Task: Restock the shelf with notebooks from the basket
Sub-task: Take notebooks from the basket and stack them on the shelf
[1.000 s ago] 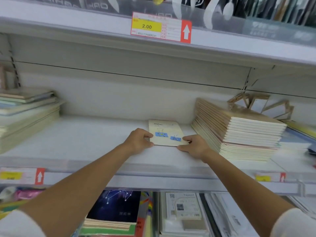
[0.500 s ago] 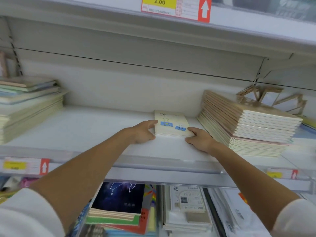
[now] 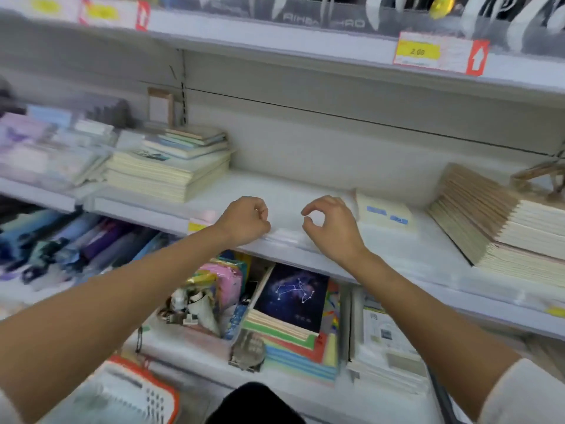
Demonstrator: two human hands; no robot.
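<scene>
A cream notebook (image 3: 386, 214) with two blue labels lies flat on the white shelf (image 3: 287, 188), just left of a tall leaning stack of tan notebooks (image 3: 504, 221). My left hand (image 3: 244, 220) hovers over the shelf's front edge, its fingers curled into a fist with nothing in it. A little further right, my right hand (image 3: 330, 228) is apart from the cream notebook, fingers loosely curled and holding nothing. The orange and white basket (image 3: 131, 390) shows at the bottom left, blurred.
A stack of cream notebooks (image 3: 171, 169) sits at the shelf's left end. On the shelf below lie a starry dark-blue notebook (image 3: 293, 295) on a coloured pile, pink packets and white pads. An upper shelf carries a price tag (image 3: 431, 53).
Both hands have let go of the cream notebook and pulled back toward the shelf's front edge. The view has swung left and down, bringing the basket into sight.
</scene>
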